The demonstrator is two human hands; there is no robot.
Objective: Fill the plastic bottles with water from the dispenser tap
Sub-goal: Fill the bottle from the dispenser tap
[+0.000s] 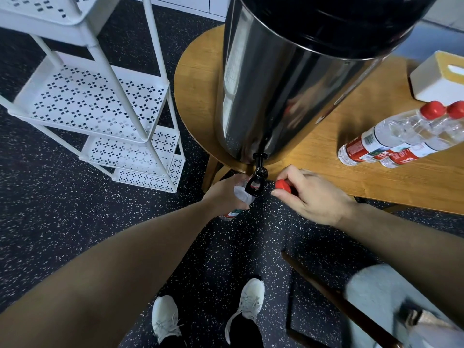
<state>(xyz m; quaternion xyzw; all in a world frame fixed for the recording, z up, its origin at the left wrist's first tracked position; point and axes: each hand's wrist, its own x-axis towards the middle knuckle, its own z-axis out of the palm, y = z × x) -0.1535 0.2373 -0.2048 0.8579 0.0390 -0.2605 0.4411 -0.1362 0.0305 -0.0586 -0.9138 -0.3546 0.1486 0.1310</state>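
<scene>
Seen from above, two shoes point(208, 312) stood on speckled floor point(62, 197). Beyond them, the left hand point(223, 194) gripped an uncapped bottle point(241, 197) under the black tap point(256, 180), at the table point(339, 177) edge. The right hand point(311, 194) pinched a red cap point(283, 185) just beside the tap. To fill well, the bottle's mouth probably needed to stay centred under the spout, upright and steady; whether water flowed or how full it was could not be told. Farther back, the steel dispenser point(288, 84) stood on the table, two capped bottles point(401, 136) to its right, seemingly empty. A white rack point(100, 101) stood left.
</scene>
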